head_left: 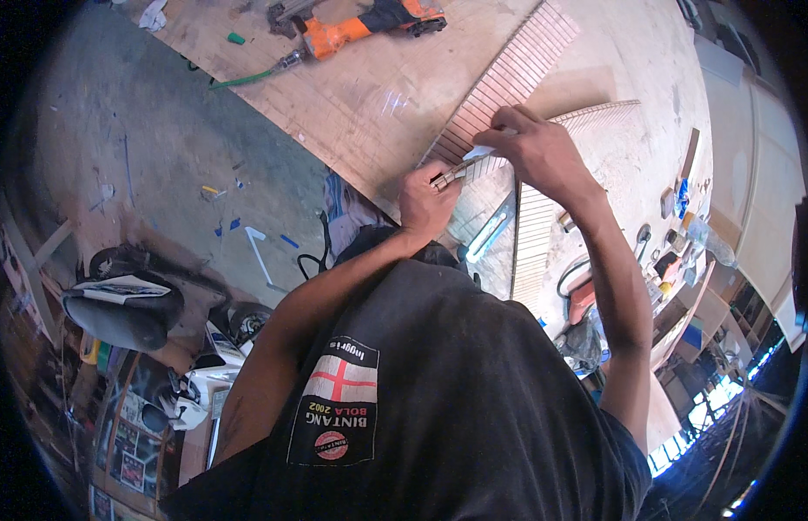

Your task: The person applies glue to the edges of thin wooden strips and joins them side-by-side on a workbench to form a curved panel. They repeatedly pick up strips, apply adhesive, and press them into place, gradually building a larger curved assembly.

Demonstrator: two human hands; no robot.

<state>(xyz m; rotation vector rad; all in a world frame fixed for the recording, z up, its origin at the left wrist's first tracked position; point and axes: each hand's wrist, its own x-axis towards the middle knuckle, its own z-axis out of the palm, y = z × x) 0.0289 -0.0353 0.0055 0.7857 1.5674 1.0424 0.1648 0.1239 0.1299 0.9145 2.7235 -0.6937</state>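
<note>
Fingers of the left hand (427, 201) are curled tight around a small metal tool (448, 178), its tip touching the near edge of a ribbed slat panel (508, 78). Just beyond, the right hand (534, 148) presses flat on the same panel, fingers together over a small whitish piece I cannot identify. A second ribbed strip (534, 234) lies just right of the left hand. Farther off on the plywood board (369, 95) rests an orange power tool (360, 24). I judge the tool could slip toward the bracing fingers if the panel shifts. Its working end is blurred, and clutter at right is too small to identify.
</note>
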